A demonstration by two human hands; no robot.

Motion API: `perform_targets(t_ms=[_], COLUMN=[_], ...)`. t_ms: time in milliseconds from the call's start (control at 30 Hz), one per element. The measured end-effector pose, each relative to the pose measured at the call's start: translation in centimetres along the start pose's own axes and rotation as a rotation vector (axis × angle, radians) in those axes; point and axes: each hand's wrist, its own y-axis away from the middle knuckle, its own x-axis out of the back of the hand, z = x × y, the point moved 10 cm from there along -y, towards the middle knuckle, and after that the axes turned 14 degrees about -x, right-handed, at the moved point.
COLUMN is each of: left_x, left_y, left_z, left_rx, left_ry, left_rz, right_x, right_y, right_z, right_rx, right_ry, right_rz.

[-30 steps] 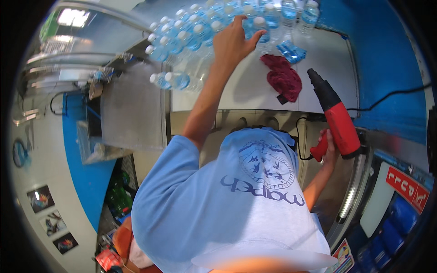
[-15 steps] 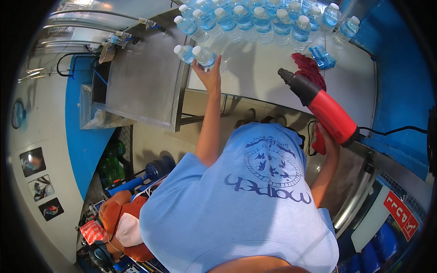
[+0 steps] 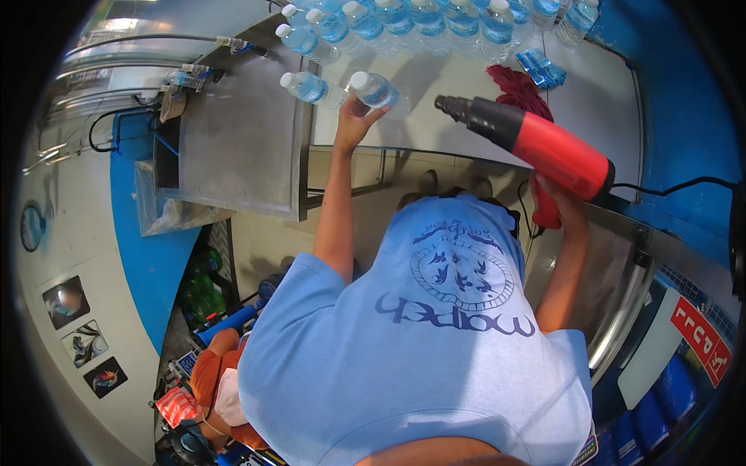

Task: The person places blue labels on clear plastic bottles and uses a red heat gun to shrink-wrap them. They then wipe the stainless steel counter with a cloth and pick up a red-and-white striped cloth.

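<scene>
A small clear water bottle (image 3: 378,91) with a white cap and pale blue label is gripped by my left hand (image 3: 356,124) over the white table. Just left of it stands a second capped bottle (image 3: 312,88), apart from my fingers. My right hand (image 3: 566,203) is wrapped round the handle of a red and black heat gun (image 3: 556,151). The gun's dark nozzle points left toward the held bottle, with a gap between them. Part of the right fingers is hidden behind the gun body.
Several capped bottles (image 3: 427,19) stand in rows along the table's far side. A dark red cloth (image 3: 519,92) and blue plastic wraps (image 3: 542,70) lie near them. At left is a metal table (image 3: 241,128). The gun's black cord (image 3: 676,186) runs right. Another person (image 3: 221,373) is at lower left.
The gun has swung left and levelled, its nozzle nearer the held bottle. My left hand has drawn its bottle away from the neighbouring one, widening the gap. The view has shifted slightly.
</scene>
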Motion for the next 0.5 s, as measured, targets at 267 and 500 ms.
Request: perform_targets(t_ms=[267,500], left_x=[-0.3,-0.4], left_y=[-0.5,-0.8], left_z=[2.2,2.3], left_rx=[-0.073,-0.054], left_ry=[-0.065,0.033], left_rz=[-0.078,-0.052], right_x=[-3.6,-4.5], right_y=[-4.5,-6.2], right_z=[-0.5,-0.7], right_rx=[-0.003,-0.045], right_ry=[0.031,0.109], right_rz=[-0.051,-0.022])
